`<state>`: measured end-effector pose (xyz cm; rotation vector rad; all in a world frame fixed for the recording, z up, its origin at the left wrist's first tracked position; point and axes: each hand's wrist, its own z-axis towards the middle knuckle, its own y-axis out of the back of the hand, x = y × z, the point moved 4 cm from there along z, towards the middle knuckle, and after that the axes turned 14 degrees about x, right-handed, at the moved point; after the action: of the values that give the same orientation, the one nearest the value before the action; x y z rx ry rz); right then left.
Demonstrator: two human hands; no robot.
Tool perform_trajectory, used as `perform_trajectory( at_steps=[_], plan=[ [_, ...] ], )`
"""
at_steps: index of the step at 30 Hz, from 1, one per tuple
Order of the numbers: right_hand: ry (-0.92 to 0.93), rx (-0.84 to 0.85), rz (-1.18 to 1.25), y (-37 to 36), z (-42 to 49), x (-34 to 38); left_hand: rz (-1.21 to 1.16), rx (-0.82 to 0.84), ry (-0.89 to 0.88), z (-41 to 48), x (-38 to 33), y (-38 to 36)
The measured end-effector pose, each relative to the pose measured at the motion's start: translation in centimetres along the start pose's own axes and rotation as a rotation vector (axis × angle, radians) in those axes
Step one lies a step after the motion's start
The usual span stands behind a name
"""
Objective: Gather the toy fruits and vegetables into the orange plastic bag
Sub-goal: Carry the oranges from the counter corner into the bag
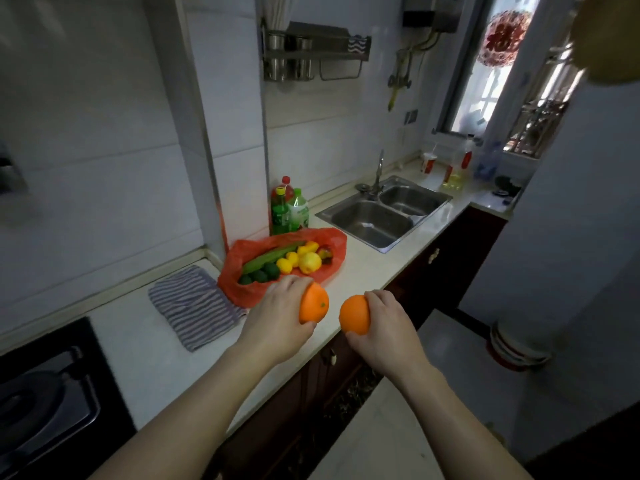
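head view, looking down along a white kitchen counter (pixel 145 341).

left hand (pixel 277 317): fingers curled over the top of the left orange (pixel 313 306), thumb beneath it; the fruit is lifted off the surface, above the near edge of the counter.

right hand (pixel 384 327): fingers and thumb wrapped round the right orange (pixel 354 315), held out past the counter edge, over the dark cabinet fronts. the two oranges are near each other but do not touch.

orange plastic bag (pixel 239 258): lies open on the counter just beyond the left hand, which hides part of its near rim. inside it, a long green cucumber (pixel 273 258) runs along the left side, yellow lemons (pixel 310 262) cluster in the middle, and dark green round fruits (pixel 266 273) sit at the near left. a red and yellow piece at the far right of the bag is too small to name.

surroundings: a striped cloth (pixel 195 304) lies folded on the counter, touching the bag on its left. green and red bottles (pixel 289 209) stand against the tiled wall behind the bag. a steel double sink (pixel 420 225) is set into the counter to the far right. a black stove (pixel 45 400) fills the near left corner. a metal rack (pixel 311 50) hangs on the far wall.
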<state>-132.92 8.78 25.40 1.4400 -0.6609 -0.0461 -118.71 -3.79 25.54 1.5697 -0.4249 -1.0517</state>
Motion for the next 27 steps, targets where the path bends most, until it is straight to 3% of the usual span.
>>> perform_trajectory(
  at_steps=[14,27],
  plan=[
    [0.196,0.163,-0.101,-4.5,18.8,2.6,-0.138,-0.028,0.192,11.8,12.8,-1.2],
    [0.285,0.362,-0.09,-9.3,31.4,1.2,-0.153,-0.004,0.433,18.0,17.9,-3.8]
  ],
)
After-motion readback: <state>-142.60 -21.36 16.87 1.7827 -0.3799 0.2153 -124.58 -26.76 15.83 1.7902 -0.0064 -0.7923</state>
